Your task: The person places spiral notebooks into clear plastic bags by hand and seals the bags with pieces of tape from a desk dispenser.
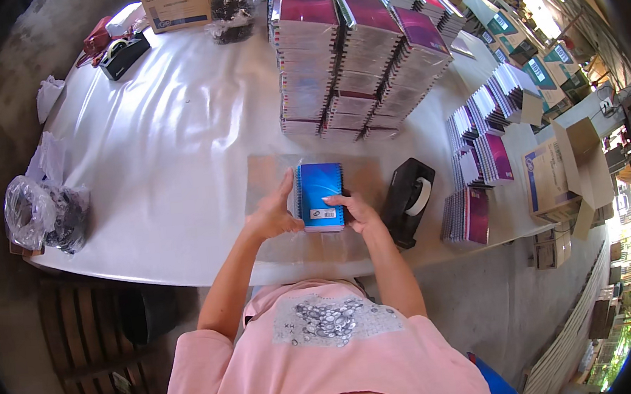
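My half-open left hand (268, 217) is at the left side of a blue notebook (320, 185); my right hand (360, 209) grips its right edge, thumb on the cover. It lies centred on a clear sheet (259, 176), seemingly not yet wrapped or taped. Behind, tall stacks (306, 65) look already wrapped.

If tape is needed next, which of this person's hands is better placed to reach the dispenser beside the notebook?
Probably the right hand: it is close to the black tape dispenser, though its thumb rests on the blue notebook. The left hand is across the notebook, farther away.
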